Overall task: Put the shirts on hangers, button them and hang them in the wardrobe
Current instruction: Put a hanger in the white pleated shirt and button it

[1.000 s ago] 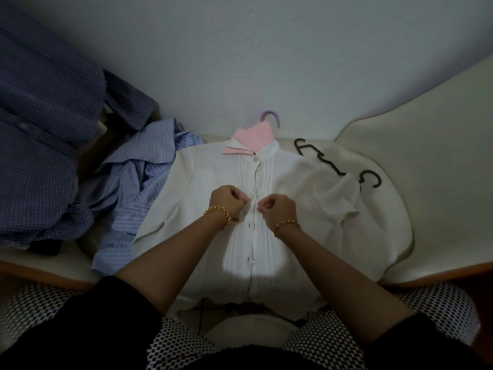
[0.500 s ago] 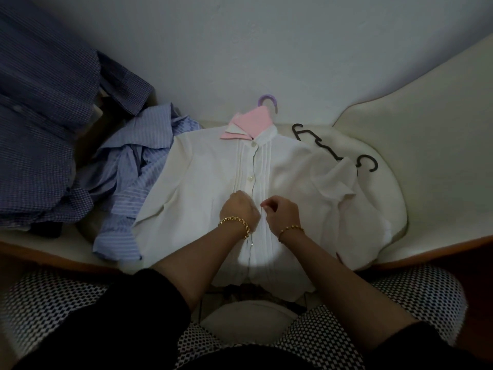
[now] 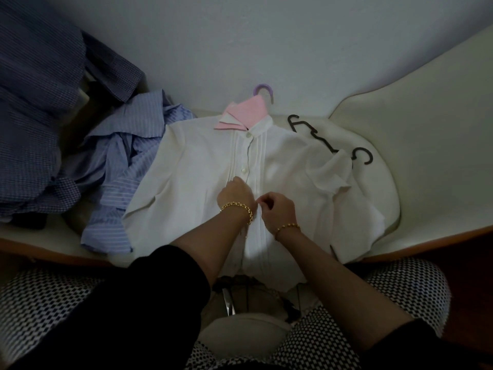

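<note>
The white shirt is lying flat, front up, on the pale bench, directly in front of the seated person. It is sitting on a purple hanger whose hook is poking out above a pink collar. The top two buttons are showing closed.

Both hands are working at the middle of the button strip, just below the second button. The left hand is curling its fingers onto the strip's left edge, its grip closed on the cloth. The right hand is pinching the opposite edge between thumb and forefinger, its grip clamped on the fabric. The two hands are almost touching.

A striped blue shirt is lying crumpled against the white shirt's left side, with a dark checked shirt heaped beyond it. Two black hangers are lying on the bench near the right shoulder.
</note>
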